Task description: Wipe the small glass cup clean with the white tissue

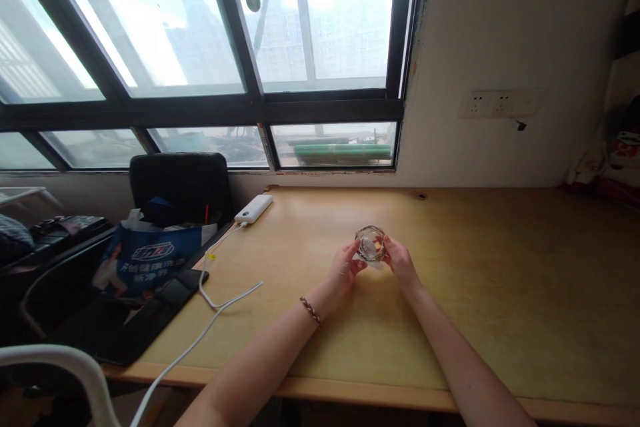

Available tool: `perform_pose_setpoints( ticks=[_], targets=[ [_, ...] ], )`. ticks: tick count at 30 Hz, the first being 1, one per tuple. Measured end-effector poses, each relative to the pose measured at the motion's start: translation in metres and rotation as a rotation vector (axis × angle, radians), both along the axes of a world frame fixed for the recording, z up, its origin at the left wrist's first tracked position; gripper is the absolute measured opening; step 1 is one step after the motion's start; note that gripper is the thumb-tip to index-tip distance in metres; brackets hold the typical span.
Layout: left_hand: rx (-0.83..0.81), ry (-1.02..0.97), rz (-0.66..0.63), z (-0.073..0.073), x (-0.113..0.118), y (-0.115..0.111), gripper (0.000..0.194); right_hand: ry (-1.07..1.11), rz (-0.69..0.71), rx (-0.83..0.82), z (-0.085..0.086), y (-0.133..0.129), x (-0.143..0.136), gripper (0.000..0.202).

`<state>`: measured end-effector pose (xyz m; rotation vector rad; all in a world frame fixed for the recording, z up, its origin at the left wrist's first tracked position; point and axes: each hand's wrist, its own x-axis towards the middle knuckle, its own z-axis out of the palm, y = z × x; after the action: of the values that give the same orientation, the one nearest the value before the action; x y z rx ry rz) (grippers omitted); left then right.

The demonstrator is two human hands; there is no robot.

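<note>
A small round dish of clear glass (371,244) is held between both hands over the middle of the wooden table (500,293). My left hand (346,268) grips its left side, thumb on the rim and the other fingers curled beneath. On the right side, my right hand (399,263) has its fingers closed on the rim. The dish is tilted so that its round face shows. Through the glass some fingertips can be seen. A braided bracelet circles my left wrist.
A white power bank (254,209) lies at the table's back left corner, its white cable (220,307) running down over the front edge. Left of the table are a black chair (180,183) and a blue bag (150,257). Wall sockets (490,103) are behind.
</note>
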<state>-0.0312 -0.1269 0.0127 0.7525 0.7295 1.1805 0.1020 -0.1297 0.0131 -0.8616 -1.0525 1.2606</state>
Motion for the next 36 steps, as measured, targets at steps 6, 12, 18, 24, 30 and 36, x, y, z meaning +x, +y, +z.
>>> perform_pose_setpoints(
  ticks=[6, 12, 18, 24, 30, 36],
  targets=[
    [0.245, 0.17, 0.063, 0.006, 0.001, -0.005, 0.035, 0.133, 0.035, -0.069, 0.004, -0.003, -0.002, 0.036],
    [0.244, 0.224, 0.283, -0.002, -0.001, 0.001, 0.04, 0.25, -0.064, -0.183, -0.004, -0.001, -0.003, 0.034],
    [0.725, 0.881, 0.409, 0.008, -0.009, -0.009, 0.029, 0.227, -0.134, -0.325, -0.004, -0.003, -0.004, 0.037],
    [1.148, 1.493, 0.281, 0.021, 0.0, -0.028, 0.027, 0.185, -0.17, -0.191, 0.0, -0.009, -0.01, 0.035],
    [1.139, 1.65, 0.213, 0.014, 0.004, -0.027, 0.037, 0.025, -0.289, -0.09, -0.006, -0.005, -0.006, 0.038],
    [1.178, 1.681, 0.169, 0.01, 0.004, -0.024, 0.041, 0.032, -0.305, -0.106, -0.009, -0.001, -0.001, 0.037]
  ],
)
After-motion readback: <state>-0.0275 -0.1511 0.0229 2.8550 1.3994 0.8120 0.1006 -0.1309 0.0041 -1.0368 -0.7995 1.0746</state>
